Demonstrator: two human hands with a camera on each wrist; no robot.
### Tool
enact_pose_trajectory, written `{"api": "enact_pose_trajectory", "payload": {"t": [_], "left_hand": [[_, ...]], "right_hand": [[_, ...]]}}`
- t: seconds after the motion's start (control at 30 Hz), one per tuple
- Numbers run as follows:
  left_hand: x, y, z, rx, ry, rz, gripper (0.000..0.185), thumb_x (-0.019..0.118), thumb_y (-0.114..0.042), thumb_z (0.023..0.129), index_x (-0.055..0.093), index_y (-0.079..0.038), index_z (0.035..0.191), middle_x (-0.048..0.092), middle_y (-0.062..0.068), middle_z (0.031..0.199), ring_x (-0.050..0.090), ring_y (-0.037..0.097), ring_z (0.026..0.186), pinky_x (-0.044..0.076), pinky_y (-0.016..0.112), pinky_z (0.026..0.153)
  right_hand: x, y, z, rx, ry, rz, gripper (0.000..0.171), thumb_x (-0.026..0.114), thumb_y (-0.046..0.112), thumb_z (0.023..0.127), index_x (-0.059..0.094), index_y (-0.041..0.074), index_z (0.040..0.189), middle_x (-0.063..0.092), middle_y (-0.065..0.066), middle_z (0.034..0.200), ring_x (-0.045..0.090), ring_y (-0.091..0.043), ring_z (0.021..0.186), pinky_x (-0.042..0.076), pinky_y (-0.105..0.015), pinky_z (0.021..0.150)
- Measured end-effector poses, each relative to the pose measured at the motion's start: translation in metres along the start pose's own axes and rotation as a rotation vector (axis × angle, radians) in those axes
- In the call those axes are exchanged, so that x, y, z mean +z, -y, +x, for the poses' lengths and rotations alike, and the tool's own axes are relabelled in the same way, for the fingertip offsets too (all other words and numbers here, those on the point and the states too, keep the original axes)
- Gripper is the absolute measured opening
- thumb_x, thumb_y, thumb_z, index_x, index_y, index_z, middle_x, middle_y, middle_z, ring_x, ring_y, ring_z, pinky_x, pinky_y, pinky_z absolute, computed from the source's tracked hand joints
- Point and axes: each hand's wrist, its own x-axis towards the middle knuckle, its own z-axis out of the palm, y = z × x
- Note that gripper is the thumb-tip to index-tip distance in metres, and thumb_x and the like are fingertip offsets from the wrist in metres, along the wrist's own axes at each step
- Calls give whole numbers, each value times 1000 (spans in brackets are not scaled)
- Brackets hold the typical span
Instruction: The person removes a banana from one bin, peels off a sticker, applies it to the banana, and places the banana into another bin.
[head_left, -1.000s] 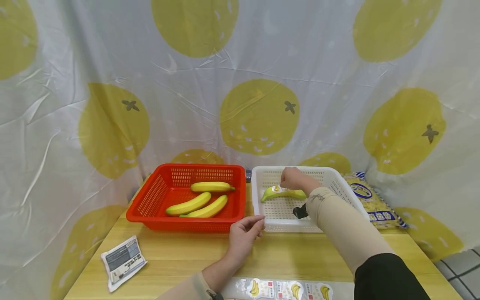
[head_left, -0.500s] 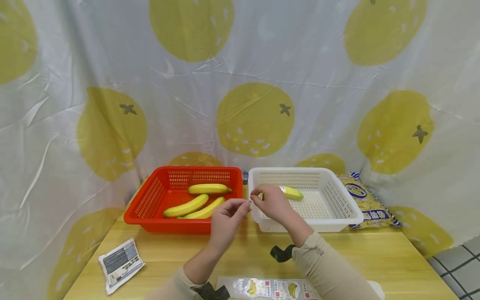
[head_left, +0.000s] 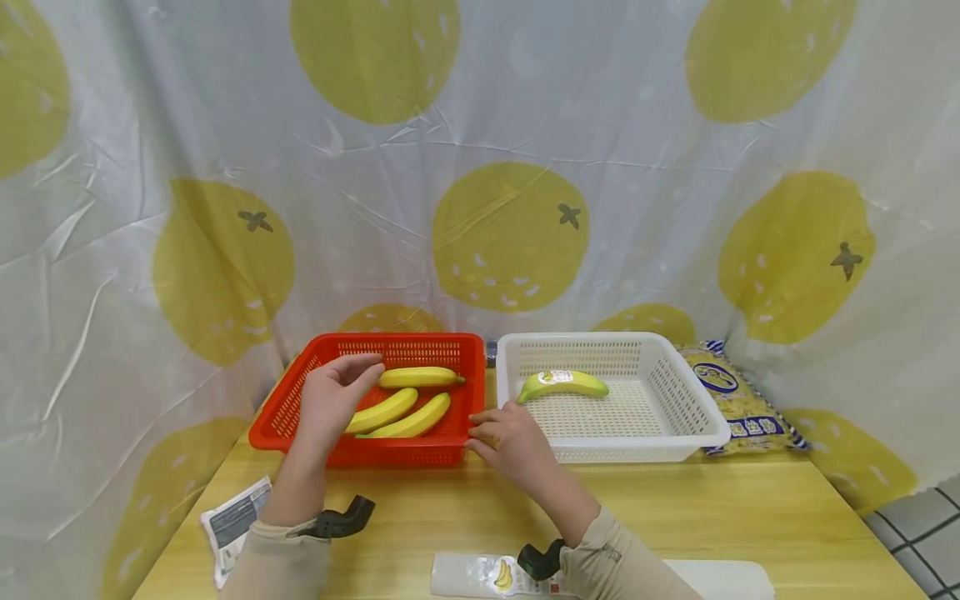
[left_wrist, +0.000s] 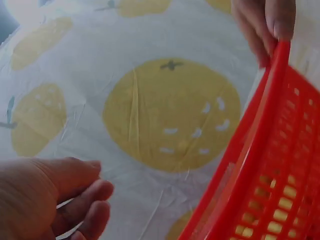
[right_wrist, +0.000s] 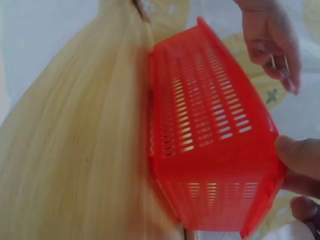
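Red basket (head_left: 315, 400) sits on the bench (head_left: 750, 508), left of centre, holding three yellow bananas (head_left: 401, 400): one along the back, two side by side in front. Left hand (head_left: 333, 400) is over the basket's left half, fingers relaxed and loosely spread, holding nothing, fingertips just beside the back banana's left end; left wrist view shows it bare-palmed with the red rim (left_wrist: 265, 130) beside it. Right hand (head_left: 510, 437) is at the basket's front right corner; right wrist view shows thumb (right_wrist: 300, 155) on the red rim at the corner, fingers curled under the edge, so its grip is closed on the basket. White basket (head_left: 697, 417) stands just right of the red one, close alongside, with one greenish labelled banana (head_left: 562, 383) lying toward its back. Yellow snack bag (head_left: 738, 400) lies right of the white basket. Small printed packet (head_left: 228, 521) lies at the bench's front left. Sticker sheet with banana pictures (head_left: 487, 575) lies at the near edge. Spotted curtain (head_left: 510, 233) behind.
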Motion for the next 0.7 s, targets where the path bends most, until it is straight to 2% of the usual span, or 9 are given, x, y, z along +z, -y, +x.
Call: {"api": "enact_pose_trajectory", "payload": {"t": [0.1, 0.17, 0.23, 0.37, 0.57, 0.7], "left_hand": [[-19, 20, 8, 23, 22, 235, 33, 72, -32, 98, 74, -12, 123, 76, 10, 114, 69, 26, 103, 57, 32, 85], [-28, 29, 10, 9, 52, 331, 33, 71, -31, 98, 74, -10, 124, 75, 12, 117, 67, 31, 104, 57, 43, 88], [-32, 38, 13, -22, 99, 370, 33, 70, -30, 98, 73, -8, 123, 74, 15, 118, 67, 32, 104, 56, 48, 90], [-31, 52, 20, -95, 207, 432, 36, 72, -31, 96, 73, -7, 123, 72, 16, 120, 65, 33, 106, 54, 50, 91], [-34, 67, 33, -116, 333, 562, 38, 79, -21, 88, 72, 2, 118, 73, 20, 115, 66, 35, 102, 52, 54, 93], [-36, 72, 35, -138, 400, 632, 45, 83, -20, 82, 71, 3, 120, 71, 21, 117, 64, 33, 99, 52, 53, 93]], "right_hand": [[1, 0, -1, 6, -2, -2, 16, 90, 26, 80, 84, 14, 90, 80, 0, 103, 66, -18, 82, 45, -26, 69], [1, 1, -2, 23, 4, 10, 18, 90, 28, 80, 84, 14, 90, 80, 0, 104, 66, -18, 84, 47, -28, 71], [2, 3, -3, 36, 2, 17, 19, 90, 30, 80, 84, 14, 89, 80, 0, 104, 68, -18, 86, 49, -30, 74], [2, 3, -5, 55, -32, 31, 19, 92, 29, 76, 84, 15, 86, 80, -1, 100, 70, -17, 86, 51, -30, 75], [2, 2, -5, 81, -49, 67, 17, 94, 25, 74, 84, 15, 84, 80, -1, 100, 68, -17, 83, 50, -27, 73], [2, 3, -2, 81, -42, 80, 17, 93, 24, 75, 84, 15, 84, 80, -1, 100, 68, -17, 83, 51, -27, 73]]}}
